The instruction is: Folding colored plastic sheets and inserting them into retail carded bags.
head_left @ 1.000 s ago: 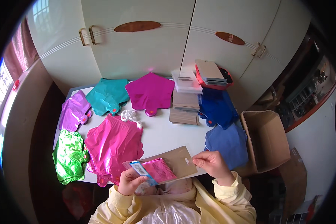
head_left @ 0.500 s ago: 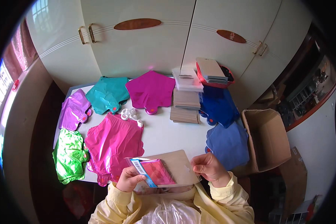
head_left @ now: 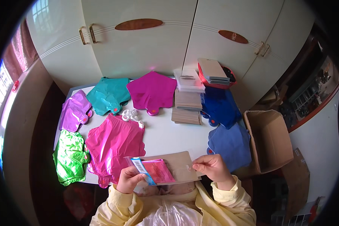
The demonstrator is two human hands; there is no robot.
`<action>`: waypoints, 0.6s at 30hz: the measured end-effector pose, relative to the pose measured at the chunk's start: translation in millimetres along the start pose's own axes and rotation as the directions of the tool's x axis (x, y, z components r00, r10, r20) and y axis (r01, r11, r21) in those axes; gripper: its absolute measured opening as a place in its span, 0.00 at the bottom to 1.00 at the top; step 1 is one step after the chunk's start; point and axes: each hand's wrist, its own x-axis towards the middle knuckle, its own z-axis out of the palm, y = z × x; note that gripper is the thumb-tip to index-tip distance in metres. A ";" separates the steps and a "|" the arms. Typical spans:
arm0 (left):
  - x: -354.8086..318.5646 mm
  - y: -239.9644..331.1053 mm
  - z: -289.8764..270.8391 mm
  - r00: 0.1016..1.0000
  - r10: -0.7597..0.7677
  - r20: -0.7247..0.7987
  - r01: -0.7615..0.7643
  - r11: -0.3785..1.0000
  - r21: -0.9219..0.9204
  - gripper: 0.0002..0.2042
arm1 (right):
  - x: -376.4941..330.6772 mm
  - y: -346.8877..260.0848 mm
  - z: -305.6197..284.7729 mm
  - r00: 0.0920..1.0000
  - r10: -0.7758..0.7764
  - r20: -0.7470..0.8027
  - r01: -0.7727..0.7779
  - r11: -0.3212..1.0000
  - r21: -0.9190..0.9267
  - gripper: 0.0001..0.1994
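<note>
Low in front of me is a flat clear packet (head_left: 182, 165) with a tan card backing, tilted slightly. Inside its left half lies a folded pink foil piece (head_left: 159, 171), next to a blue-and-white label strip (head_left: 142, 169) with a barcode. My left hand (head_left: 130, 180) is closed on the packet's left end, thumb on top by the label. At the right end my right hand (head_left: 214, 168) pinches with thumb and forefinger at the packet's edge, near a small whitish patch. A large pink foil sheet (head_left: 115, 145), like a flat balloon, lies beyond my left hand.
On the white table (head_left: 169, 139) lie more flat foil sheets: green (head_left: 69, 156), lilac (head_left: 74, 111), teal (head_left: 107, 96), magenta (head_left: 151, 92) and blue (head_left: 229, 145). Card stacks (head_left: 187, 115), a red basket (head_left: 214, 85) and white ribbon (head_left: 130, 115) stand there too. An open carton (head_left: 269, 143) sits right.
The packet has tilted a little and its right end has dropped slightly. My right hand has shifted a little at that end; my left hand keeps its hold.
</note>
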 end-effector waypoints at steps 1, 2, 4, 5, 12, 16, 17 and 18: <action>-0.4 2.1 2.4 1.000 0.010 -0.005 -0.010 1.000 0.007 0.07 | 0.8 2.1 -0.9 0.999 -0.037 -0.005 0.037 0.999 -0.035 0.06; -0.7 3.7 4.2 1.000 0.021 -0.011 -0.020 1.000 0.014 0.06 | 1.0 4.0 -1.7 0.999 -0.044 -0.011 0.043 0.998 -0.042 0.05; -1.9 6.1 6.3 1.000 0.004 -0.028 -0.003 1.000 0.011 0.06 | 1.0 7.4 -2.9 0.998 -0.059 -0.019 0.057 0.997 -0.054 0.05; -2.1 6.5 6.6 0.999 -0.005 -0.037 0.005 1.000 0.010 0.06 | 1.8 8.3 -2.6 0.999 -0.047 -0.029 0.046 0.998 -0.037 0.05; -2.0 3.0 5.7 0.998 0.004 -0.060 -0.003 1.000 0.017 0.05 | 4.5 11.9 -2.0 0.997 0.078 -0.022 -0.075 0.990 0.121 0.08; -0.7 -1.5 2.4 0.998 -0.043 -0.054 0.039 0.997 -0.066 0.05 | 7.5 17.8 -8.1 0.976 -0.036 0.216 -0.047 0.929 0.368 0.09; -0.6 -2.0 1.7 0.997 -0.064 -0.052 0.059 0.994 -0.096 0.05 | 6.7 14.7 -7.0 0.973 -0.049 0.226 -0.022 0.953 0.303 0.08; -0.3 -0.5 3.3 0.993 -0.103 -0.057 0.096 0.988 -0.119 0.06 | 4.4 8.0 -3.9 0.971 -0.059 0.233 0.002 0.971 0.237 0.08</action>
